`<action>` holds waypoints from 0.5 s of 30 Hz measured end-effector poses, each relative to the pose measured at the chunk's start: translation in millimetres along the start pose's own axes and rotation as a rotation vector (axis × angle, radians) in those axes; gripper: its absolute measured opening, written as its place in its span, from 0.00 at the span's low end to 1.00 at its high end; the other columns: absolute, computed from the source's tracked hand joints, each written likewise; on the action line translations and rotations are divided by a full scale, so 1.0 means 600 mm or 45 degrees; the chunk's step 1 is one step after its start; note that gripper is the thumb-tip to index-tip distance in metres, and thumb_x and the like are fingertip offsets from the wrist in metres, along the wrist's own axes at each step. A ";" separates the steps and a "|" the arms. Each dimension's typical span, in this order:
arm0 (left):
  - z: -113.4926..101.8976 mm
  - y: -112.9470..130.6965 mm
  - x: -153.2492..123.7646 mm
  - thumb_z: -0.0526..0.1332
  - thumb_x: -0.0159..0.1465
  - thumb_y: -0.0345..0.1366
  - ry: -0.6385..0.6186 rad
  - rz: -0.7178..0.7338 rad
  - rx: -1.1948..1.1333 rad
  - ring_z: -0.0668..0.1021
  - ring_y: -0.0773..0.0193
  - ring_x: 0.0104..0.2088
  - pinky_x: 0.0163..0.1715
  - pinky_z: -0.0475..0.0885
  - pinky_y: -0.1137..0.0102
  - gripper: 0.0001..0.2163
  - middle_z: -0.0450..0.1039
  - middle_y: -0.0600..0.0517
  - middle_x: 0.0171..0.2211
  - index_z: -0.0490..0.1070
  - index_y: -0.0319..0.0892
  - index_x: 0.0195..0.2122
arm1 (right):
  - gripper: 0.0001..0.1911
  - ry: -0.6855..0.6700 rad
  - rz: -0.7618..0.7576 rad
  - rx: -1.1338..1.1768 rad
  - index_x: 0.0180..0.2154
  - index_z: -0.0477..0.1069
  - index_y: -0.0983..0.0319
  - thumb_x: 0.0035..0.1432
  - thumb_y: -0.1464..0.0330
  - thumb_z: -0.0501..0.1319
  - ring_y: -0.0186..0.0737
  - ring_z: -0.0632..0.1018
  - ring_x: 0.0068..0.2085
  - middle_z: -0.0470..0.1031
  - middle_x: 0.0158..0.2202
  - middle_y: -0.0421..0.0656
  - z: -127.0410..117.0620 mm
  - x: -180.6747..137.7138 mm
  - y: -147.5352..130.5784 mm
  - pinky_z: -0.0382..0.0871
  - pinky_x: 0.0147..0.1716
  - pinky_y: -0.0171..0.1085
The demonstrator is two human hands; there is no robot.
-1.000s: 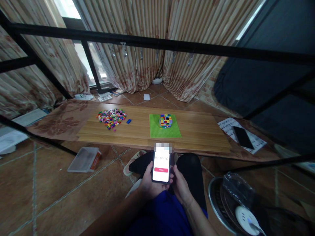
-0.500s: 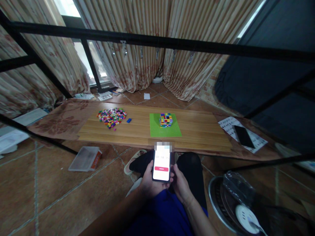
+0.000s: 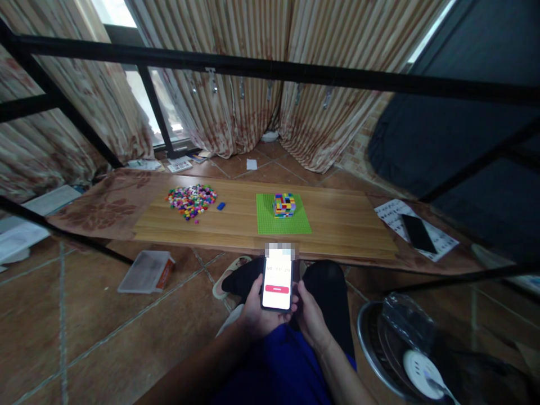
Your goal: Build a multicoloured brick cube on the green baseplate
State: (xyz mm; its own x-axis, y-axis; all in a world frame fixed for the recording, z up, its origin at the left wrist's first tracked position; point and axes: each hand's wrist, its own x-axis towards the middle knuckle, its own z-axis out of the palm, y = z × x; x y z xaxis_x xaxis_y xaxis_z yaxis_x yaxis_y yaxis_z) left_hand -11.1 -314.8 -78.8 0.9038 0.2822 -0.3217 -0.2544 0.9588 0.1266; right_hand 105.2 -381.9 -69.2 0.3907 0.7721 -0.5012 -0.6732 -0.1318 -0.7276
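My left hand is closed round a smartphone, held upright above my lap, with its fingertips showing at the phone's right edge. A bright white screen with timer digits and a red button faces me. My right hand rests close by the phone's right side, thumb up; its other fingers are mostly hidden. On the table beyond, a block structure of many colours stands on a green baseplate. Left of it lie a blue brick and a loose pile of small coloured bricks.
The low wooden tabletop spans the view before my knees. At its right a dark phone lies on a printed sheet. A clear plastic box sits on the floor at left. Black metal bars cross in front.
The digits on the phone's timer have changed. Both hands, the bricks and the baseplate stay where they were.
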 end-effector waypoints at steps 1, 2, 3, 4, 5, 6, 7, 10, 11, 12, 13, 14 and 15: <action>-0.001 0.000 0.000 0.47 0.65 0.61 0.000 -0.002 -0.002 0.79 0.51 0.37 0.37 0.64 0.64 0.38 0.79 0.35 0.40 0.67 0.29 0.59 | 0.26 -0.001 0.000 -0.001 0.34 0.75 0.61 0.46 0.46 0.70 0.27 0.63 0.17 0.62 0.17 0.31 0.000 0.000 0.000 0.61 0.15 0.29; -0.001 0.000 0.000 0.47 0.65 0.61 -0.003 -0.003 -0.004 0.79 0.50 0.37 0.37 0.64 0.64 0.38 0.79 0.35 0.40 0.67 0.29 0.59 | 0.26 -0.002 0.000 0.000 0.34 0.75 0.61 0.46 0.46 0.70 0.27 0.63 0.17 0.62 0.17 0.31 0.000 0.000 0.000 0.61 0.15 0.29; -0.002 0.000 0.000 0.47 0.65 0.61 -0.007 -0.003 -0.006 0.79 0.50 0.37 0.37 0.64 0.64 0.38 0.79 0.35 0.40 0.67 0.29 0.59 | 0.26 -0.003 0.000 0.001 0.34 0.75 0.61 0.46 0.46 0.70 0.27 0.63 0.17 0.62 0.17 0.31 -0.001 0.000 0.000 0.62 0.15 0.29; -0.003 0.000 0.000 0.47 0.65 0.61 -0.009 -0.004 -0.006 0.79 0.50 0.37 0.37 0.64 0.64 0.38 0.79 0.36 0.40 0.67 0.29 0.59 | 0.26 -0.003 0.002 0.004 0.35 0.75 0.61 0.46 0.46 0.70 0.27 0.63 0.17 0.62 0.18 0.31 -0.001 0.000 0.000 0.61 0.16 0.28; -0.003 0.000 0.001 0.47 0.65 0.61 -0.012 -0.004 -0.004 0.79 0.51 0.37 0.37 0.64 0.64 0.38 0.79 0.36 0.40 0.67 0.29 0.59 | 0.26 -0.003 0.003 0.007 0.35 0.75 0.61 0.46 0.46 0.70 0.26 0.63 0.17 0.62 0.18 0.31 -0.002 0.000 0.001 0.61 0.16 0.28; -0.004 0.000 0.001 0.47 0.65 0.61 -0.013 -0.004 -0.001 0.79 0.51 0.37 0.37 0.64 0.64 0.38 0.79 0.36 0.40 0.68 0.30 0.59 | 0.26 -0.002 0.005 0.011 0.36 0.75 0.62 0.46 0.47 0.70 0.26 0.63 0.17 0.61 0.18 0.31 -0.002 0.000 0.001 0.61 0.16 0.27; -0.005 0.000 0.001 0.46 0.65 0.61 -0.015 -0.004 0.001 0.79 0.51 0.37 0.36 0.64 0.64 0.38 0.79 0.36 0.40 0.68 0.30 0.59 | 0.26 -0.003 0.007 0.013 0.36 0.76 0.62 0.47 0.47 0.70 0.25 0.62 0.17 0.61 0.18 0.30 -0.002 0.000 0.001 0.61 0.17 0.27; -0.005 -0.001 0.002 0.47 0.64 0.63 -0.017 0.002 0.002 0.79 0.51 0.37 0.36 0.64 0.64 0.39 0.79 0.36 0.40 0.68 0.30 0.58 | 0.26 -0.007 0.010 0.015 0.37 0.76 0.62 0.47 0.47 0.70 0.25 0.62 0.17 0.61 0.17 0.31 -0.003 0.000 0.001 0.61 0.17 0.27; -0.005 -0.001 0.002 0.47 0.64 0.63 -0.015 0.004 0.002 0.79 0.51 0.37 0.36 0.64 0.64 0.39 0.79 0.36 0.40 0.69 0.30 0.58 | 0.26 -0.008 0.009 0.015 0.36 0.76 0.62 0.47 0.47 0.70 0.26 0.62 0.18 0.62 0.18 0.31 -0.002 0.000 0.001 0.61 0.17 0.27; -0.005 -0.001 0.002 0.47 0.64 0.63 -0.010 0.006 0.001 0.79 0.51 0.37 0.36 0.65 0.64 0.39 0.79 0.37 0.40 0.69 0.30 0.58 | 0.26 -0.007 0.008 0.015 0.36 0.76 0.62 0.47 0.47 0.70 0.26 0.63 0.18 0.62 0.18 0.31 -0.002 0.000 0.000 0.62 0.17 0.27; -0.004 -0.001 0.002 0.47 0.64 0.63 -0.005 0.008 0.001 0.79 0.51 0.36 0.36 0.65 0.64 0.39 0.79 0.37 0.40 0.69 0.30 0.57 | 0.26 -0.005 0.007 0.015 0.36 0.76 0.62 0.47 0.47 0.70 0.26 0.63 0.18 0.62 0.18 0.31 -0.002 0.000 0.000 0.62 0.17 0.27; -0.003 -0.002 0.002 0.47 0.64 0.63 0.000 0.009 0.003 0.79 0.51 0.36 0.36 0.65 0.65 0.39 0.79 0.37 0.39 0.70 0.30 0.57 | 0.26 -0.003 0.006 0.015 0.35 0.77 0.63 0.47 0.47 0.70 0.25 0.63 0.18 0.62 0.18 0.31 -0.002 -0.001 0.000 0.61 0.17 0.27; -0.002 -0.002 0.001 0.47 0.64 0.63 0.003 0.012 0.008 0.80 0.51 0.36 0.36 0.65 0.64 0.39 0.79 0.37 0.39 0.70 0.30 0.57 | 0.26 -0.002 0.007 0.016 0.36 0.77 0.63 0.47 0.47 0.70 0.25 0.63 0.18 0.62 0.18 0.31 -0.002 -0.001 0.000 0.61 0.17 0.27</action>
State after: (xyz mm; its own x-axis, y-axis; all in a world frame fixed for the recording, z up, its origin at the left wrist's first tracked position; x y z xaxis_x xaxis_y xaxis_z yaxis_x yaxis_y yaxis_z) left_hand -10.4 -315.4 -80.1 0.9005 0.2911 -0.3230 -0.2605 0.9560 0.1351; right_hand 105.9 -383.1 -69.5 0.3864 0.7723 -0.5043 -0.6832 -0.1277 -0.7189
